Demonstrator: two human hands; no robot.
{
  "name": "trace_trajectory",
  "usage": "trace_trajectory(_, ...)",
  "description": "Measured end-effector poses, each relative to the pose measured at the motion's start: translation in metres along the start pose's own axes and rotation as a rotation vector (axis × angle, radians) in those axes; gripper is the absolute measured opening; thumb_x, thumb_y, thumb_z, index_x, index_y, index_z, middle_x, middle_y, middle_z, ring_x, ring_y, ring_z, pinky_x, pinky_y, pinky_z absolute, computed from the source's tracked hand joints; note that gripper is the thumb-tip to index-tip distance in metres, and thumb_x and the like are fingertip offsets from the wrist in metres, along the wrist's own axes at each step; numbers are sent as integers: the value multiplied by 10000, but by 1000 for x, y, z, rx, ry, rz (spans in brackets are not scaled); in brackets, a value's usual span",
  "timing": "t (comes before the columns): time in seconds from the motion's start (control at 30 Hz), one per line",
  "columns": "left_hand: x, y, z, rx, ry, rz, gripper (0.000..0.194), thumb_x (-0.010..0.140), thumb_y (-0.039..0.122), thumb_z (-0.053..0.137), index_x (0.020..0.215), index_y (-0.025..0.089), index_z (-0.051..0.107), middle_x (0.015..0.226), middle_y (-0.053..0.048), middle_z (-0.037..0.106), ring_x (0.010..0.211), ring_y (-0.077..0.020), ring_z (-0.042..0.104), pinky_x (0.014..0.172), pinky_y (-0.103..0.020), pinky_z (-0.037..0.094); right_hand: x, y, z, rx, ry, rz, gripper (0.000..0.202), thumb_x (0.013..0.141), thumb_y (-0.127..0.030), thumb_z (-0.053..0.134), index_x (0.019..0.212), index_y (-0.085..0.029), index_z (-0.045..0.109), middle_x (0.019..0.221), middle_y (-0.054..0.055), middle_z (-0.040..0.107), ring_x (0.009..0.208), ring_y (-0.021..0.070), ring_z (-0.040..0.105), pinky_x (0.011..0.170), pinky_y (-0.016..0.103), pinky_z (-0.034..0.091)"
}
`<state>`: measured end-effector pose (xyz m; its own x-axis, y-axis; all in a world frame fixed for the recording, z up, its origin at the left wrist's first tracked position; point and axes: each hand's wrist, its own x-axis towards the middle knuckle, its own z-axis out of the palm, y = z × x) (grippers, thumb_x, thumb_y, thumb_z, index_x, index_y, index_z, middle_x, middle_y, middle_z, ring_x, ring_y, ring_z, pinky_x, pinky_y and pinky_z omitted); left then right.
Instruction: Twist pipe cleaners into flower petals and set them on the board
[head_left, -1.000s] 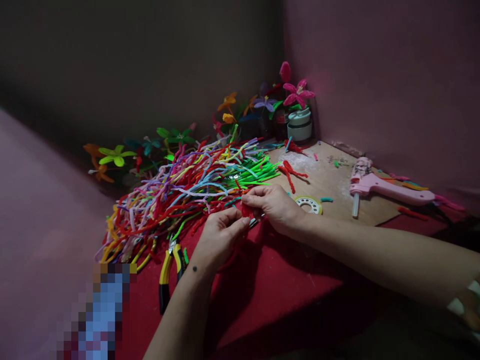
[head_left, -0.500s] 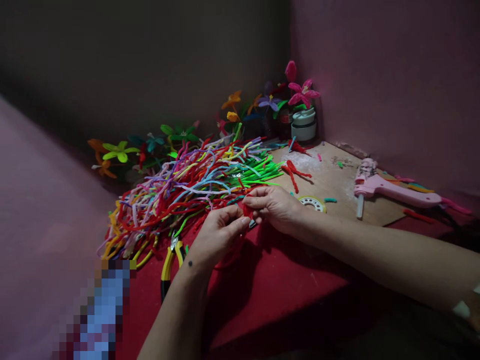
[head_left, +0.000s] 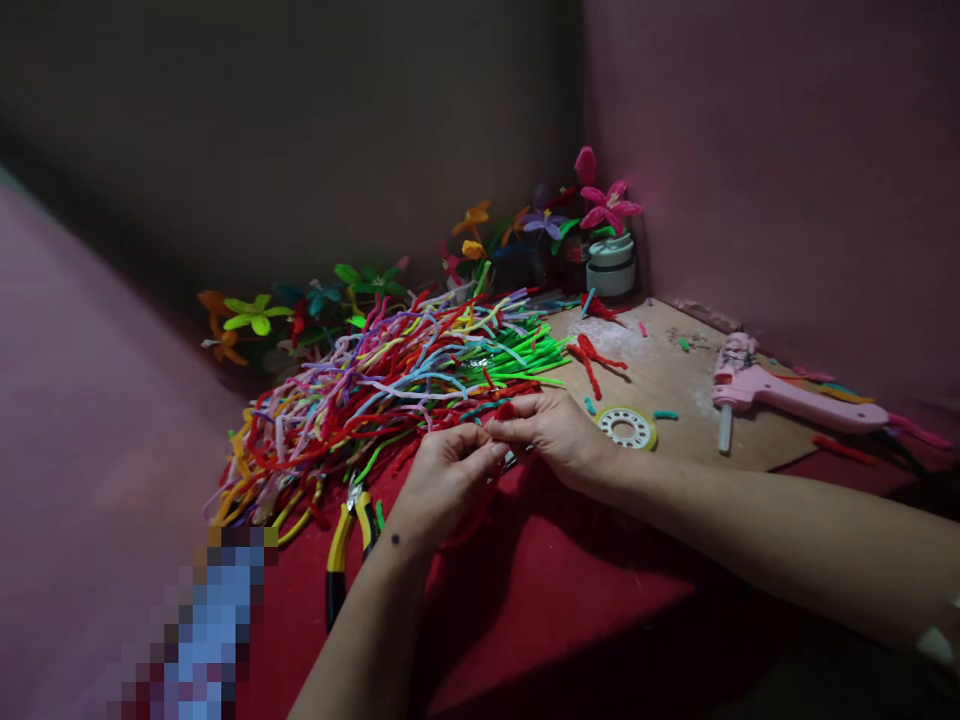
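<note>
Fingertips of both hands meet in front of the heap of coloured pipe cleaners (head_left: 360,385). My left hand (head_left: 448,480) pinches with thumb and forefinger, and my right hand (head_left: 559,440) pinches right beside it. A red pipe cleaner (head_left: 507,411) shows as a small fuzzy loop at the right fingertips; most of it is hidden by the fingers. Yellow-and-black pliers (head_left: 339,548) lie beside my left wrist. Just behind my right wrist is a yellow-rimmed white tape spool (head_left: 627,429).
A pink glue gun (head_left: 799,395) rests on the board (head_left: 675,370) at the right, among pipe cleaner scraps. Bent red pipe cleaner pieces (head_left: 592,362) lie on that board. Pipe cleaner flowers (head_left: 256,314) and a grey-white container (head_left: 610,268) stand along the wall. Red cloth (head_left: 570,600) covers the table.
The view has shifted slightly, so everything sits a little lower. The red pipe cleaner has turned between the fingers and now shows above the right fingertips. Both hands stay together.
</note>
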<state>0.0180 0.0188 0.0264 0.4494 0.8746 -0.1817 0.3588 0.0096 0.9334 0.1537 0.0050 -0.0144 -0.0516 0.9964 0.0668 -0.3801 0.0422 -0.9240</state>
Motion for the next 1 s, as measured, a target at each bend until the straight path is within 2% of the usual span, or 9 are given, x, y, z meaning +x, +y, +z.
trace_trajectory(0.17,0,1,-3,24,-24,-4,266,650,342,626,550,140,484,451,42,447,397,-56,359,411,-195,252,2,-6,1,-36,-17,-48,262,688,-356,625,589,-114,600,507,-18,519,455,65,429,474,223,317)
trace_trajectory(0.33,-2,3,3,0,-59,-2,281,648,342,632,538,142,467,446,44,435,396,-55,351,407,-196,247,2,-10,2,-14,107,-50,208,657,-316,647,604,-117,617,523,-13,540,458,67,427,465,222,303)
trace_trajectory(0.4,-2,3,4,-10,-57,3,291,644,345,638,530,143,462,444,44,431,395,-55,350,405,-196,243,3,-9,1,2,114,-23,208,662,-315,641,600,-118,616,510,-14,532,451,66,416,456,221,292)
trace_trajectory(0.53,0,-1,-4,-39,-110,20,282,669,343,629,544,139,481,452,38,447,400,-53,361,411,-193,248,6,-8,-3,80,8,-30,222,711,-334,598,696,-118,646,545,-7,545,464,64,413,467,221,294)
trace_trajectory(0.67,1,-4,-14,-136,-178,-27,271,654,322,650,545,135,487,464,33,458,398,-50,361,408,-191,253,10,-11,-8,137,-57,-5,182,647,-285,676,700,-113,645,517,-27,511,450,57,400,447,216,289)
trace_trajectory(0.83,-1,-3,-20,-293,-247,-95,247,611,269,673,536,130,483,445,43,417,380,-38,325,392,-186,219,9,-17,-9,201,-168,27,180,629,-267,701,712,-125,627,535,-25,538,452,72,449,457,231,364)
trace_trajectory(1.0,-2,-3,-22,-303,-274,-74,213,638,230,655,547,126,493,452,38,433,385,-37,336,400,-185,219,10,-14,-7,217,-161,25,212,611,-289,717,658,-130,584,512,-30,538,424,76,460,439,230,377)
